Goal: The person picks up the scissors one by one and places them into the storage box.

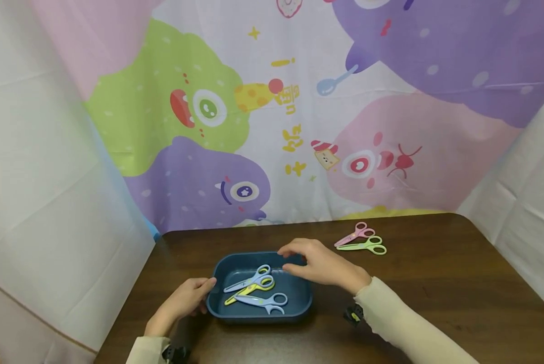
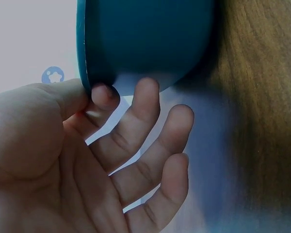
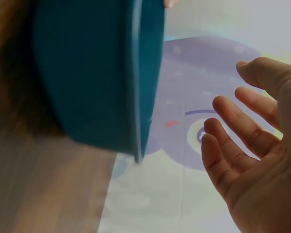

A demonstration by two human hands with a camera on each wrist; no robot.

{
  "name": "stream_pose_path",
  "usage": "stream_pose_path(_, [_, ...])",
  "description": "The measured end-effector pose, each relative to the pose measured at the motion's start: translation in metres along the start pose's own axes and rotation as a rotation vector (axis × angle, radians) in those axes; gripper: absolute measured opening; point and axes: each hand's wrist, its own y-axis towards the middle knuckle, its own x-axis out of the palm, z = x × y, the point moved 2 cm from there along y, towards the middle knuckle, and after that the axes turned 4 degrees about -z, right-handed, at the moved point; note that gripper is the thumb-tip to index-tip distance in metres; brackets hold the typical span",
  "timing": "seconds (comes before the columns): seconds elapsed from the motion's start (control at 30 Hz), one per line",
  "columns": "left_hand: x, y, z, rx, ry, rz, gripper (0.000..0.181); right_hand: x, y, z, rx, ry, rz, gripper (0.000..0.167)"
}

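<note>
Brown wooden tabletop (image 1: 435,288); left hand (image 1: 181,302) pinches dark-blue rectangular plastic tray (image 1: 262,318), between hands; right hand (image 1: 319,263) empty, fingers parted; apparent step, tray loading; next likely calls for gripping pink plastic scissors (image 1: 354,235) beyond right hand.

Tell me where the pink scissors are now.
In the head view, the pink scissors lie near the far edge of the table, right of the blue tray, beside the green scissors.

Soft light, faint sheen on tabletop (image 1: 440,283), right wrist view hazy (tray (image 3: 89,73) blurred)
</note>
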Motion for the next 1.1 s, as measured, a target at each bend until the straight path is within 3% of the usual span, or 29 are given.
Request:
stream_pose_path(0.3, [0.001,0.001,-0.001,-0.007,-0.018,0.004,0.042,-0.01,-0.041,0.015,-0.017,-0.011,0.082,0.034])
stream_pose_path(0.6, [0.002,0.002,0.002,-0.037,-0.015,0.001,0.041,-0.022,-0.087,0.049,0.106,0.074,0.234,0.034])
stream_pose_path(0.73, [0.001,0.003,0.001,-0.034,-0.012,-0.007,0.042,-0.028,-0.101,0.059,0.124,0.086,0.295,0.035])
stream_pose_path(0.93, [0.001,0.003,0.0,-0.022,-0.012,-0.005,0.042,-0.035,-0.118,0.07,0.126,0.019,0.399,0.034])
stream_pose_path(1.1, [0.002,0.001,-0.001,-0.038,-0.018,0.0,0.04,-0.041,-0.13,0.077,0.12,-0.036,0.517,0.043])
